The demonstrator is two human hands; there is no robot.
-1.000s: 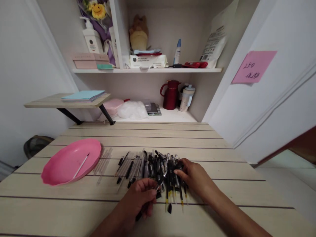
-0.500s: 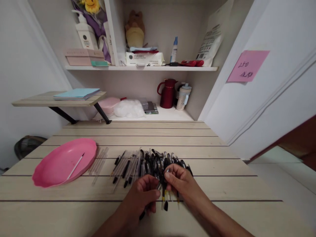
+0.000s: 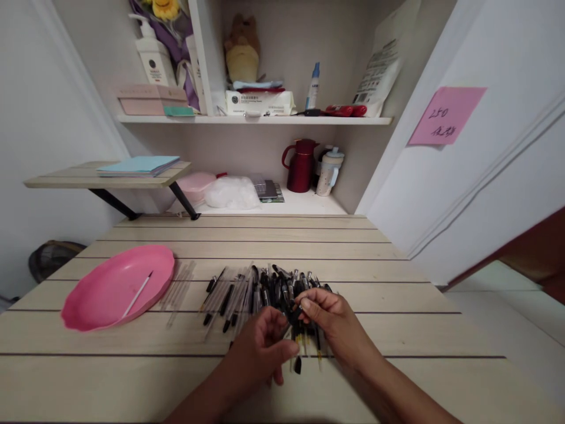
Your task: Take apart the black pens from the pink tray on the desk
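Both hands meet at the near edge of a pile of pen parts (image 3: 273, 285), made up of clear barrels, black caps and thin refills. My left hand (image 3: 262, 347) is closed, thumb against fingers, on a pen part (image 3: 288, 333) that is mostly hidden. My right hand (image 3: 338, 321) pinches a small black pen part (image 3: 296, 317) between thumb and fingertips, close to the left fingers. Whether the two held parts are joined cannot be seen. Refills with yellowish ends and a black cap (image 3: 298, 365) lie just below the hands.
Left of the pile lie several clear barrels (image 3: 180, 288). Beside them is a pink tray (image 3: 97, 294) holding a white pen-like stick (image 3: 138, 294). A raised shelf (image 3: 70, 175) stands at the back left. A red jug (image 3: 301, 166) and a cup (image 3: 329, 172) stand behind the table.
My left hand has shifted slightly right and up, towards my right hand. A black part now shows between the fingers. The view has moved a little.
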